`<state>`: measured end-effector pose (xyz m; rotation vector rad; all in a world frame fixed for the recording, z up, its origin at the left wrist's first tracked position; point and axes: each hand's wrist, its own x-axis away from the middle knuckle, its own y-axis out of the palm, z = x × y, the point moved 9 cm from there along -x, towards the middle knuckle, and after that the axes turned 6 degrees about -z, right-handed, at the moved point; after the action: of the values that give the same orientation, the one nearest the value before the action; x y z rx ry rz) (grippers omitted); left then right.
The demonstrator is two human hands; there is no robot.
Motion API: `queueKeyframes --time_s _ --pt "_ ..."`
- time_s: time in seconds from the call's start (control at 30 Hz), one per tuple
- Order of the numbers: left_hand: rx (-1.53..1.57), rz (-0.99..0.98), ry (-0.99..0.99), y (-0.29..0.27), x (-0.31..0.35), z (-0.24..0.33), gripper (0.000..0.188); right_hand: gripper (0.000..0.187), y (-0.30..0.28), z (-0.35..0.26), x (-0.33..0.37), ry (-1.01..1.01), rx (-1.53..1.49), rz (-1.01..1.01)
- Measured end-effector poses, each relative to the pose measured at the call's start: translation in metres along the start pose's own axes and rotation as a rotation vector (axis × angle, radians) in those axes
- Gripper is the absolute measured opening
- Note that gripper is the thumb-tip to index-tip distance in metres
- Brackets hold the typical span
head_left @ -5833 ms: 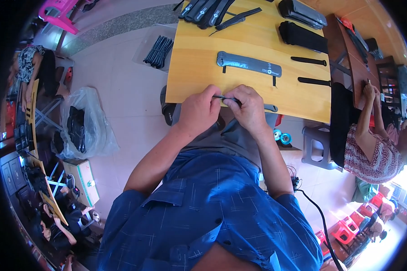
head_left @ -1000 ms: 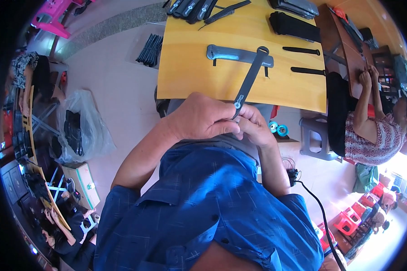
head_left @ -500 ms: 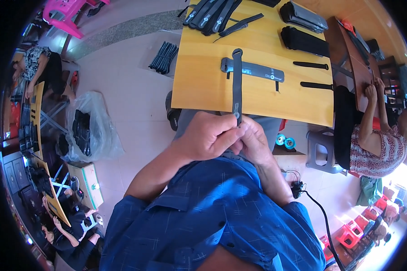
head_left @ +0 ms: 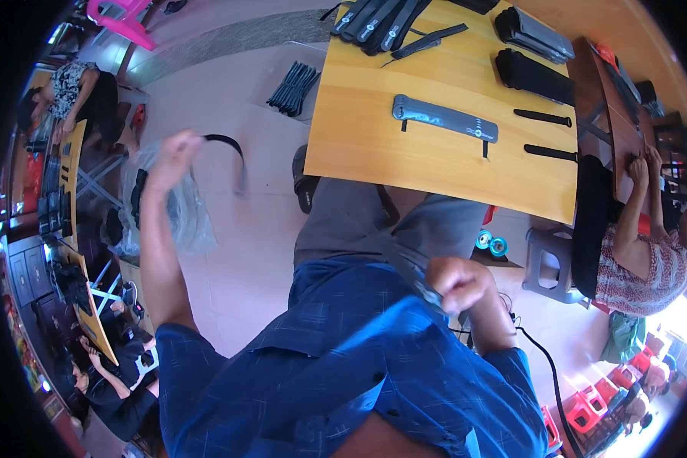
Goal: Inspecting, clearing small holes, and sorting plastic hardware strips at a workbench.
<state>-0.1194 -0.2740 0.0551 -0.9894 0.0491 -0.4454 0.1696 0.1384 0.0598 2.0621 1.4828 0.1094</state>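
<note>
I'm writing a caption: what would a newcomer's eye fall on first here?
Probably the blurred left hand's grip, out at left, with a curved black strip hanging from it. Next, the right hand's grip, right of centre, holding a grey strap. Then the yellow table at top, with dark straps fanned at upper left.

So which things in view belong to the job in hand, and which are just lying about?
Likely in the job:
- black strip in left hand
- grey strap in right hand
- grey strap bundle on table
- two black straps beside it

Apparently just lying about:
- pink stool
- turquoise-rimmed round things
- red stools
</note>
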Motion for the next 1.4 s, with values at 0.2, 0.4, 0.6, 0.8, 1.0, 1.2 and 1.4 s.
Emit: queueKeyframes --time_s 0.2,0.4,0.6,0.8,1.0,1.2,1.4 --pt "0.538 0.478 -0.372 -0.055 0.102 -0.123 0.04 0.046 -0.027 -0.025 0.002 0.055 0.192 0.219" --pt "0.816 0.642 -0.324 0.002 0.112 -0.112 0.034 0.035 -0.116 0.018 -0.049 0.236 0.259 0.697" --pt "0.948 0.601 -0.212 0.026 0.093 -0.042 0.038 0.04 -0.135 0.054 -0.051 0.284 0.238 0.904" --pt "0.909 0.583 0.068 0.018 0.063 0.067 0.038 0.042 -0.127 0.058 -0.024 0.303 0.349 1.243" --pt "0.656 0.464 0.321 0.053 0.058 0.201 0.036 0.045 -0.105 0.031 0.007 0.35 0.696 1.286" --pt "0.793 -0.038 0.762 0.112 0.056 0.34 0.033 0.05 -0.072 -0.007 0.002 -0.283 -0.186 0.943" --pt "0.936 -0.402 0.571 0.189 0.034 0.364 0.035 0.043 -0.082 -0.039 0.076 -0.689 -0.28 1.017"
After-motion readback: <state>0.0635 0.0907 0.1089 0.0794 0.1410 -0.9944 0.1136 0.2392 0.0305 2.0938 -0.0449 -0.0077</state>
